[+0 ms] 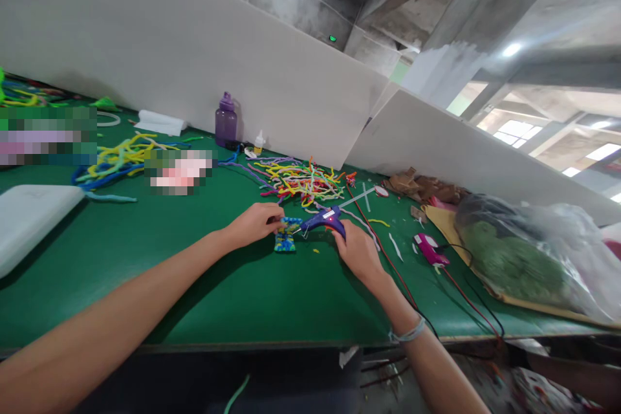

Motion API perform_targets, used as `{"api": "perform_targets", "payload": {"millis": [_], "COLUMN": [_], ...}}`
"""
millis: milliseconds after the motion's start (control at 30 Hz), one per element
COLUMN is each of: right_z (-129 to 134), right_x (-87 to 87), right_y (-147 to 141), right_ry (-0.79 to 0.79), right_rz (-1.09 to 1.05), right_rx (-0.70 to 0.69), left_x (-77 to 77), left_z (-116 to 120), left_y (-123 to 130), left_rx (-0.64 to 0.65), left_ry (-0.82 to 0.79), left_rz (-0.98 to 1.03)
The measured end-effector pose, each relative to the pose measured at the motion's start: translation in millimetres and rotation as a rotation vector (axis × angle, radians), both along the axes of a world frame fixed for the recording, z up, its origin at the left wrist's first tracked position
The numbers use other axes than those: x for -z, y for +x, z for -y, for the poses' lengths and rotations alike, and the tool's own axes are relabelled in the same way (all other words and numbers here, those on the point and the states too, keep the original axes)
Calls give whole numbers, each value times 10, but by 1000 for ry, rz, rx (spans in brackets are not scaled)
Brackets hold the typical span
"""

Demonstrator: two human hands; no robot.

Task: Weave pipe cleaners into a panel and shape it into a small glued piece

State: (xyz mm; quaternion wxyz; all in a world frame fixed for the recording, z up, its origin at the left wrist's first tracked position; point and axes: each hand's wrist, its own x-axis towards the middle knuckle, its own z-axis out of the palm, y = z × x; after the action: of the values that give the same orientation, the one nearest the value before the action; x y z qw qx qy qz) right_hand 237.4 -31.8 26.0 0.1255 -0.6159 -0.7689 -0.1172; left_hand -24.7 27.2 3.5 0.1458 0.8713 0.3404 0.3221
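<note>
My right hand [358, 247] is wrapped round the handle of a purple hot glue gun [324, 218], with a clear glue stick [358, 198] poking out of its back end. The nozzle points left, at a small blue, yellow and green patterned piece [285, 244]. Fingers of my left hand [257, 223] pinch the upper left edge of that piece, just above the green table. Whether the nozzle touches it I cannot tell. Behind both hands lies a heap of coloured fuzzy strips [305, 182].
A purple bottle [226, 123] and a small glue bottle [259, 142] stand by the white partition. A pink power box [431, 250] with cables, a plastic bag [519, 259] and brown paper [417, 186] lie right. More strips [127, 158] and a white case [33, 220] are left.
</note>
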Motion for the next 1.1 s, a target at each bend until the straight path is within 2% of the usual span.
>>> {"api": "perform_targets", "payload": {"millis": [1100], "right_z": [130], "right_x": [-52], "right_y": [16], "right_ry": [28], "right_rz": [14], "right_rx": [-37], "left_x": [26], "left_z": [-26], "left_y": [-4], "left_rx": [-3], "left_ry": [14], "left_rz": [-1]}}
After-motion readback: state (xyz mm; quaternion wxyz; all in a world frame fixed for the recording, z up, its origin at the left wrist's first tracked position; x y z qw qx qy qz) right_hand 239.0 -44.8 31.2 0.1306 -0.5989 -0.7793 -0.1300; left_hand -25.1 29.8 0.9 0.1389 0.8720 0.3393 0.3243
